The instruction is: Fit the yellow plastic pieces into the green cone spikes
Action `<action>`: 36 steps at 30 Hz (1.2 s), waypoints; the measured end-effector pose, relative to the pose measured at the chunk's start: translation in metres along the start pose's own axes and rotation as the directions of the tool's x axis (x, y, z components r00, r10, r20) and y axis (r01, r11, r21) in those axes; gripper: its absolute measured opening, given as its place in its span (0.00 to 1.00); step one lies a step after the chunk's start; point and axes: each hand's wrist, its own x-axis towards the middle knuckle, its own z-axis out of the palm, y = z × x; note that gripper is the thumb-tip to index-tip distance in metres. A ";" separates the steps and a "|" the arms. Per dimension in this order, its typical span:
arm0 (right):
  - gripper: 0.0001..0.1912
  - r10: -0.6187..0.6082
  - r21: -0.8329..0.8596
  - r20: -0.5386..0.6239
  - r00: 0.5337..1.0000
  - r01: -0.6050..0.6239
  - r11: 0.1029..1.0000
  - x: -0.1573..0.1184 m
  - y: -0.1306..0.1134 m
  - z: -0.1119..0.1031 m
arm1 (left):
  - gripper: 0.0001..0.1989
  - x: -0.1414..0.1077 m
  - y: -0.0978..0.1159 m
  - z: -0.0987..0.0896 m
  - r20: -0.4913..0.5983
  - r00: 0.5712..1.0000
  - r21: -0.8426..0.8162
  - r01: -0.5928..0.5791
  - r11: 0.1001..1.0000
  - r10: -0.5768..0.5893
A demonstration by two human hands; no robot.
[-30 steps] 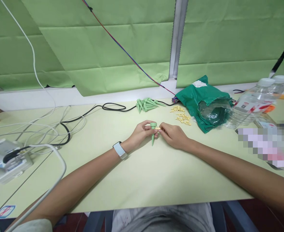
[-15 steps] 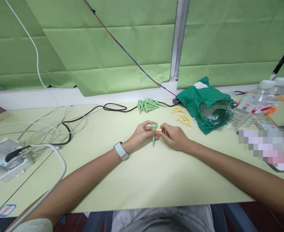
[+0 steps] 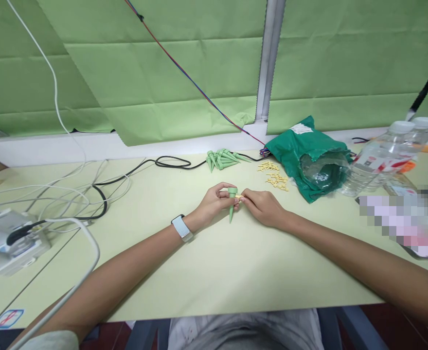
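My left hand (image 3: 217,205) is closed on a green spike (image 3: 232,212), held upright with its wide cap on top and its point down. A small yellow piece (image 3: 239,196) sticks out of the spike's right side, and my right hand (image 3: 263,206) pinches its outer end. Both hands are just above the table (image 3: 236,272). Beyond them lies a pile of green spikes (image 3: 224,159). To the right of that pile are several small yellow pieces (image 3: 277,180) in loose groups.
An open green bag (image 3: 297,160) lies at the back right, beside clear plastic bottles (image 3: 380,158). Black and white cables (image 3: 106,194) and a white device (image 3: 9,238) take up the left. A pixelated flat object (image 3: 400,223) is at the right edge.
My right hand has shifted very slightly left, its fingers closer to the spike, and less of the yellow piece shows. The spike's tip has tilted slightly.
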 end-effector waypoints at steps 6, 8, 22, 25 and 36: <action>0.12 -0.048 0.007 -0.005 0.999 0.048 0.999 -0.001 0.000 0.000 | 0.21 0.000 0.001 0.001 0.015 1.000 -0.016 0.001 1.000 -0.001; 0.13 -0.045 0.033 0.020 0.999 0.045 0.998 -0.001 0.001 0.001 | 0.22 -0.002 0.003 0.002 0.013 1.000 -0.007 0.002 1.000 -0.002; 0.11 -0.053 -0.022 -0.061 0.997 0.051 0.998 0.000 0.000 0.003 | 0.20 0.000 0.002 0.004 -0.012 0.999 -0.088 0.032 0.996 -0.033; 0.12 -0.076 -0.003 -0.030 0.997 0.075 0.997 0.000 0.002 0.003 | 0.19 -0.001 0.002 0.003 0.004 1.000 -0.044 0.015 0.999 -0.015; 0.12 0.041 0.302 0.053 0.998 -0.055 0.952 0.005 0.004 -0.002 | 0.22 0.000 0.004 0.003 -0.004 1.000 0.086 0.023 0.996 -0.022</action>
